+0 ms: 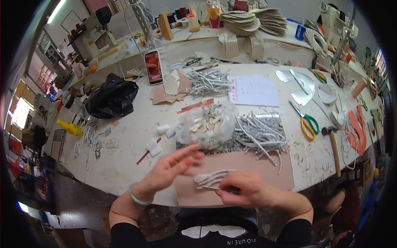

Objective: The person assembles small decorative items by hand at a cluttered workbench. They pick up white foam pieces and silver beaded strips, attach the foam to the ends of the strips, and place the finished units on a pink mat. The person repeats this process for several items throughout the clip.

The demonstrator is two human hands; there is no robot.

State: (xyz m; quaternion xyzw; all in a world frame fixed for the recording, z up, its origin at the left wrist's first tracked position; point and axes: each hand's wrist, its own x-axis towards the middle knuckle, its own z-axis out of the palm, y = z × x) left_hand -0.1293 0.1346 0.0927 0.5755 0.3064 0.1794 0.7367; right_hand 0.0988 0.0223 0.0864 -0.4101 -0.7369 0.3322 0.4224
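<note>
My left hand is raised over the front of the table, its fingers stretched out and holding nothing. My right hand is closed around a thin metal tool, whose kind I cannot make out because the palm hides most of it. Beside its tip, several silvery cords lie on a pinkish-brown sheet; a pale, rounded piece is at their left end. Just beyond my left hand sits a clear plastic bag of small cream-coloured pieces.
Silver cord bundles lie right of the bag and behind it. Farther right are scissors and a hammer. A phone stands at the back near a black plastic bag. White blocks lie at left.
</note>
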